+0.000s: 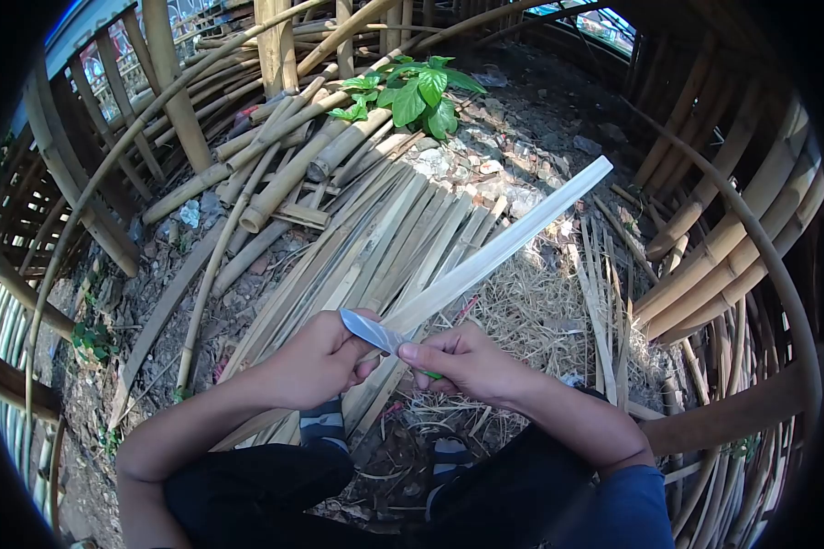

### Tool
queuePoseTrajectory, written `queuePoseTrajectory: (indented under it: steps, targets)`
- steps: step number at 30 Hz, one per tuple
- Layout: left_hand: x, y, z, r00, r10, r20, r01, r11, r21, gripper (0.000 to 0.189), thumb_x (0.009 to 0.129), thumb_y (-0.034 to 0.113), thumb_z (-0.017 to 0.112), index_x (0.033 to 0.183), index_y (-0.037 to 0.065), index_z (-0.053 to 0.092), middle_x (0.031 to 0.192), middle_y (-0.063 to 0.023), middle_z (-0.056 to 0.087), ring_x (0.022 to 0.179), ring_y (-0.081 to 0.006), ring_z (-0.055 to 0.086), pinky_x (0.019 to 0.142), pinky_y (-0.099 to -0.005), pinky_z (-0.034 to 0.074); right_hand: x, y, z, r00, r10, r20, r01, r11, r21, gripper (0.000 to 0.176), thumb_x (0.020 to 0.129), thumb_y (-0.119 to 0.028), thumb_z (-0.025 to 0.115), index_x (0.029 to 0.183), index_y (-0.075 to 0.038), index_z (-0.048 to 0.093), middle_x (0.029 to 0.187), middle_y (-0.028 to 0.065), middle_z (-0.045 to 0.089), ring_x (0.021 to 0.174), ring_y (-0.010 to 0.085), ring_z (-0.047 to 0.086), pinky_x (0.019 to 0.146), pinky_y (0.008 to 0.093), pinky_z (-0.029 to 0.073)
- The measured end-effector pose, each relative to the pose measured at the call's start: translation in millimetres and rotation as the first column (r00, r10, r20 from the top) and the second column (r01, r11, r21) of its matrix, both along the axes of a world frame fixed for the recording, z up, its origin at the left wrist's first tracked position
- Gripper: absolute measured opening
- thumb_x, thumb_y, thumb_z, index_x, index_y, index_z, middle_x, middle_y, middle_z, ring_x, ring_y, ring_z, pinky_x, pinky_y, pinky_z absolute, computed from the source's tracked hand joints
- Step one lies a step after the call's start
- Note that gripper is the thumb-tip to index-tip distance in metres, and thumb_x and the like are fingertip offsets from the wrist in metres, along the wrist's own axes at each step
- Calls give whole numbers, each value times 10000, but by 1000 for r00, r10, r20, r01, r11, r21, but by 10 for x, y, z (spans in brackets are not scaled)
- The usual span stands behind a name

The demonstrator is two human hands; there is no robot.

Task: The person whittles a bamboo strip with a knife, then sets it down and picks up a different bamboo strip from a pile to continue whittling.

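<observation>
My left hand is closed around the near end of a pale, flat bamboo strip. The strip slants up and away to the right, its far end raised over the ground. In my right hand is a knife, with a bit of green handle showing below the fingers. Its blade points left across the strip's near end, the tip close to my left hand's knuckles. My right thumb presses near the base of the blade.
Split bamboo strips lie in a pile beyond my hands, with shavings to their right. Bamboo poles and a leafy green plant are farther back. Bamboo fencing rises on both sides. My sandalled feet are below.
</observation>
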State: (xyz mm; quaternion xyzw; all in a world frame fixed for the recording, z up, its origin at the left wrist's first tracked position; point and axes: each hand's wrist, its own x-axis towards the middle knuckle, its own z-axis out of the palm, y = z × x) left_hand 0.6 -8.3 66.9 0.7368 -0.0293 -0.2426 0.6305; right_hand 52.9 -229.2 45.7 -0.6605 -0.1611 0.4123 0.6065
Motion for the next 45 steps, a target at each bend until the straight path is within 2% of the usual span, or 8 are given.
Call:
queuePoseTrajectory:
  steps: [6, 8, 19, 29, 36, 39, 42, 45]
  targets:
    - [2, 63, 41, 999, 23, -40, -24, 1000, -18, 175, 1072, 138, 385, 1015, 26, 507, 700, 15, 460, 577, -56, 400, 509, -207, 337, 144, -166, -35, 996, -1, 91, 3, 1000, -20, 482, 956, -429, 660, 677, -37, 644, 564, -20, 497, 491, 50, 392, 471, 230, 292]
    - [-30, 109, 13, 998, 44, -41, -45, 999, -28, 196, 1076, 162, 389, 1007, 25, 511, 697, 18, 451, 572, -54, 386, 506, -206, 327, 281, -290, -3, 985, -163, 58, 161, 987, 22, 482, 957, -434, 655, 684, -37, 640, 556, -28, 479, 483, 47, 377, 468, 226, 284]
    - [-56, 217, -36, 988, 53, -145, -68, 993, -100, 263, 1082, 206, 388, 975, 5, 522, 676, 13, 427, 532, -61, 339, 479, -218, 299, 714, -778, 87, 922, -384, 53, 386, 922, -29, 503, 961, -505, 608, 692, -80, 598, 500, -53, 418, 406, 35, 300, 405, 223, 187]
    - [18, 41, -148, 959, 4, -283, -62, 979, -196, 251, 1081, 192, 381, 975, 30, 540, 653, 22, 441, 503, -59, 361, 458, -222, 307, -78, -18, 21, 990, 87, -115, -91, 995, -36, 539, 947, -502, 637, 668, -41, 625, 535, -39, 453, 472, 53, 386, 464, 221, 292]
    - [-25, -16, -29, 990, -8, -138, 2, 999, -41, 259, 1083, 197, 369, 933, 47, 518, 625, 19, 424, 492, -69, 356, 453, -223, 301, 0, -75, 49, 999, 35, -18, -36, 998, -56, 512, 937, -467, 671, 672, -29, 651, 546, -33, 478, 494, 52, 417, 488, 214, 329]
    - [-21, 35, -20, 988, 13, -154, -20, 999, -41, 288, 1091, 211, 360, 942, 35, 533, 639, 27, 444, 507, -66, 409, 469, -232, 360, 60, -158, 80, 999, 24, 23, -21, 992, -122, 460, 963, -419, 649, 713, -33, 649, 552, -32, 471, 470, 48, 367, 456, 236, 262]
    - [-45, 140, -88, 986, 3, -167, -12, 999, -52, 301, 1092, 228, 365, 934, 35, 535, 641, 30, 441, 505, -63, 400, 470, -229, 357, 252, -359, 159, 978, -211, -4, 211, 978, 7, 496, 929, -461, 682, 686, -30, 650, 550, -30, 486, 478, 56, 380, 472, 224, 314]
    - [-51, 166, -125, 981, 4, -194, -12, 999, -44, 311, 1094, 236, 359, 931, 37, 534, 638, 33, 432, 502, -61, 379, 465, -225, 337, 366, -481, 50, 984, -176, 37, 178, 983, -49, 494, 940, -461, 665, 693, -33, 654, 537, -31, 472, 466, 60, 368, 449, 232, 281]
